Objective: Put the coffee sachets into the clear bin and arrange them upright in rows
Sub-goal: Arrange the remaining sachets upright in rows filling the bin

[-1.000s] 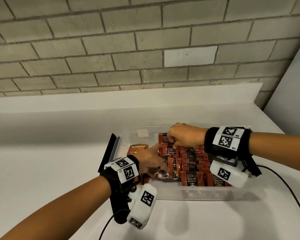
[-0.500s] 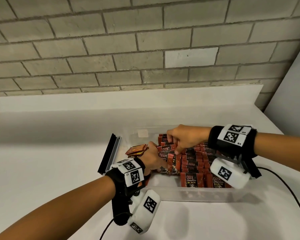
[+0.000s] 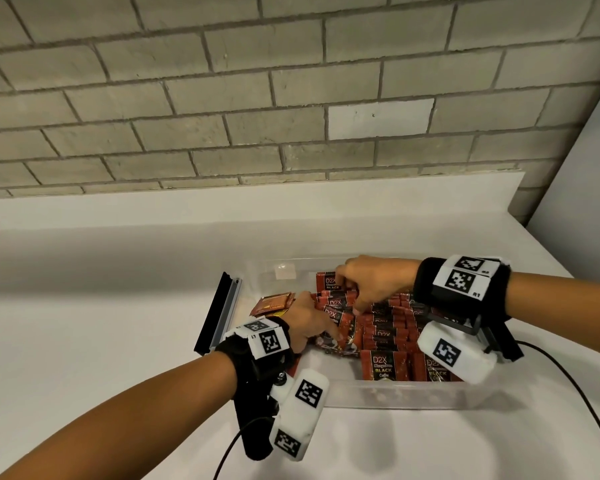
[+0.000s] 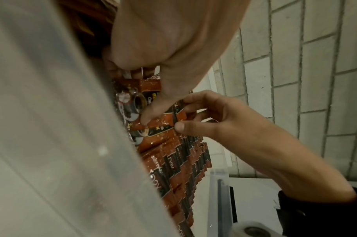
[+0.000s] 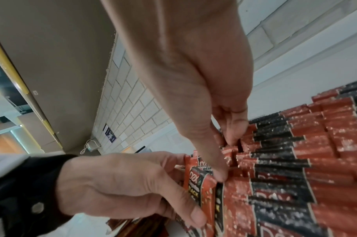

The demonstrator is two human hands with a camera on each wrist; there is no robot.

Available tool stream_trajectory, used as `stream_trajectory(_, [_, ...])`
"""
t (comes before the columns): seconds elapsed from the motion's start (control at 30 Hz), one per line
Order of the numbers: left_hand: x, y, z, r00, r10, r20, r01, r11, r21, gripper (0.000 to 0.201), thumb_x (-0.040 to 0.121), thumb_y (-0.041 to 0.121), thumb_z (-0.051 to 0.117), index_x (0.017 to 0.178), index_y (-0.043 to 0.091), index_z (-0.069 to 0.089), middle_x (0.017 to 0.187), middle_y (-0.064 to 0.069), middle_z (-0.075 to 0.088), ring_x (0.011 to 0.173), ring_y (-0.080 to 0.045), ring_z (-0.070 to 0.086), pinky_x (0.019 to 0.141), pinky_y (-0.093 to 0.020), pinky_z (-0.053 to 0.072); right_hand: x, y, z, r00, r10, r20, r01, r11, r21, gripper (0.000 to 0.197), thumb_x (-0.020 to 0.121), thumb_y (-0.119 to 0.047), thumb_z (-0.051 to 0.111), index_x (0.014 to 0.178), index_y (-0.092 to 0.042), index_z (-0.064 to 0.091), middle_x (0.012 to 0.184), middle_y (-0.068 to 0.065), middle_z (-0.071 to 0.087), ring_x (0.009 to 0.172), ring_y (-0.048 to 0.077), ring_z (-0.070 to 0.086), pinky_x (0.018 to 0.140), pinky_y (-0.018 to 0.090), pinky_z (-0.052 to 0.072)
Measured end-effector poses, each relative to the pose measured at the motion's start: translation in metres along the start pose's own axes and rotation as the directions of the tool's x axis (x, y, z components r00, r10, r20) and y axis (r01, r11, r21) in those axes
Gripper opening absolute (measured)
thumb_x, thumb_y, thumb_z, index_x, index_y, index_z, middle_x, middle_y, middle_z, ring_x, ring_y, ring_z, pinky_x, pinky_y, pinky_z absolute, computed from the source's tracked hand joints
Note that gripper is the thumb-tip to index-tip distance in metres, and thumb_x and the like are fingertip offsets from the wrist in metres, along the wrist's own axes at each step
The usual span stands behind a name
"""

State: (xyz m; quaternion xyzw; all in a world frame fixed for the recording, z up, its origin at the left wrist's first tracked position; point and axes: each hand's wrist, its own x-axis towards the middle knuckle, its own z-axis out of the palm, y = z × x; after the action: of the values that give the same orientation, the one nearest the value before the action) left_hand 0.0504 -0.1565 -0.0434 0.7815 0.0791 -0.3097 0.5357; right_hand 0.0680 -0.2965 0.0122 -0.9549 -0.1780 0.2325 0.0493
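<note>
A clear bin (image 3: pixel 413 396) stands on the white counter. Red and black coffee sachets (image 3: pixel 385 365) stand upright in rows across its right side. My left hand (image 3: pixel 326 327) grips a small bunch of sachets (image 5: pixel 202 184) upright against the left end of the rows. My right hand (image 3: pixel 355 301) reaches in from the right with its fingers curled. Its thumb and fingers pinch the tops of sachets (image 4: pixel 176 117) beside the bunch. A few loose sachets (image 3: pixel 272 303) lie flat in the bin's left part.
A black and grey strip (image 3: pixel 219 313) leans along the bin's left outer side. A black cable (image 3: pixel 568 375) runs over the counter at the right. The brick wall stands behind the counter, with a grey panel at the far right.
My left hand has risen from the bin floor and brought its bunch of sachets upright against the rows. My right hand has shifted slightly along the sachet tops.
</note>
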Motion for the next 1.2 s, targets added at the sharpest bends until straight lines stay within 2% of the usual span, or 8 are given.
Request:
stream_trajectory(0.07, [-0.001, -0.001, 0.001, 0.999, 0.024, -0.025, -0.024, 1.000, -0.017, 0.061, 0.061, -0.016, 0.077, 0.114, 0.004, 0.053, 0.105, -0.014, 0.068, 0.083, -0.025, 0.065, 0.067, -0.033, 0.055, -0.002, 0.001, -0.004, 0.999, 0.009, 0.047, -0.008, 1.000, -0.026, 0.066, 0.076, -0.028, 0.078, 0.130, -0.010, 0.046, 0.123, 0.006, 0.056, 0.104, 0.021, 0.055, 0.087, 0.030, 0.047])
stream_trajectory(0.17, [0.000, -0.005, 0.002, 0.996, 0.047, -0.073, -0.049, 0.998, -0.031, 0.063, 0.062, -0.015, 0.077, 0.114, 0.007, 0.048, 0.108, -0.014, 0.065, 0.096, -0.028, 0.064, 0.075, -0.036, 0.057, -0.004, -0.001, -0.004, 0.995, 0.022, 0.101, -0.016, 0.998, -0.065, 0.064, 0.077, -0.024, 0.078, 0.130, -0.010, 0.045, 0.119, 0.006, 0.058, 0.098, 0.020, 0.054, 0.080, 0.027, 0.044])
stream_trajectory(0.5, [-0.001, -0.009, -0.003, 0.953, 0.191, -0.235, -0.198, 0.980, -0.005, 0.063, 0.066, -0.011, 0.077, 0.109, 0.015, 0.039, 0.106, -0.011, 0.060, 0.100, -0.028, 0.060, 0.084, -0.041, 0.055, -0.002, -0.003, 0.001, 0.997, -0.003, -0.076, 0.011, 0.994, 0.110, 0.055, 0.080, -0.019, 0.074, 0.127, -0.008, 0.048, 0.108, 0.008, 0.058, 0.084, 0.018, 0.053, 0.060, 0.020, 0.042])
stream_trajectory(0.63, [-0.003, -0.009, -0.005, 0.949, 0.230, -0.215, -0.235, 0.972, -0.002, 0.067, 0.064, -0.013, 0.077, 0.109, 0.015, 0.038, 0.104, -0.011, 0.060, 0.096, -0.027, 0.060, 0.077, -0.039, 0.057, -0.003, 0.001, -0.003, 1.000, -0.014, -0.009, 0.015, 0.980, 0.198, 0.051, 0.084, -0.018, 0.070, 0.129, -0.012, 0.046, 0.119, 0.007, 0.059, 0.093, 0.018, 0.057, 0.083, 0.031, 0.051])
stream_trajectory(0.87, [0.000, -0.009, -0.009, 0.951, 0.250, -0.181, -0.244, 0.968, 0.054, 0.059, 0.058, -0.016, 0.077, 0.105, 0.012, 0.054, 0.102, -0.014, 0.068, 0.095, -0.031, 0.066, 0.082, -0.042, 0.057, -0.014, -0.001, 0.002, 0.992, -0.075, -0.102, 0.080, 0.995, 0.054, 0.068, 0.078, -0.017, 0.076, 0.133, -0.010, 0.037, 0.124, 0.006, 0.047, 0.101, 0.019, 0.050, 0.083, 0.028, 0.047])
stream_trajectory(0.97, [0.000, -0.008, -0.010, 0.958, 0.237, -0.161, -0.232, 0.971, 0.049, 0.057, 0.059, -0.016, 0.077, 0.102, 0.013, 0.055, 0.101, -0.013, 0.069, 0.093, -0.029, 0.067, 0.072, -0.034, 0.057, -0.026, 0.003, 0.002, 0.977, -0.026, -0.210, 0.036, 0.998, 0.043, 0.067, 0.076, -0.029, 0.077, 0.126, -0.008, 0.038, 0.114, 0.003, 0.041, 0.096, 0.014, 0.042, 0.075, 0.023, 0.040])
stream_trajectory(1.1, [0.000, -0.006, -0.010, 0.965, 0.216, -0.150, -0.213, 0.976, 0.033, 0.054, 0.061, -0.017, 0.076, 0.100, 0.013, 0.055, 0.094, -0.012, 0.067, 0.069, -0.019, 0.063, 0.047, -0.020, 0.048, -0.030, 0.008, 0.010, 0.998, -0.001, -0.058, 0.002, 1.000, 0.015, 0.030, 0.081, -0.034, 0.071, 0.092, -0.009, 0.059, 0.084, 0.000, 0.055, 0.072, 0.012, 0.049, 0.060, 0.018, 0.038])
stream_trajectory(1.2, [0.001, -0.007, -0.011, 0.969, 0.199, -0.143, -0.196, 0.980, 0.036, 0.056, 0.061, -0.017, 0.076, 0.105, 0.011, 0.056, 0.093, -0.013, 0.067, 0.063, -0.017, 0.059, 0.044, -0.020, 0.044, -0.027, 0.012, 0.013, 0.999, -0.030, -0.018, 0.031, 0.995, 0.094, 0.021, 0.084, -0.026, 0.070, 0.090, -0.006, 0.068, 0.068, -0.008, 0.056, 0.058, 0.004, 0.049, 0.055, 0.013, 0.038])
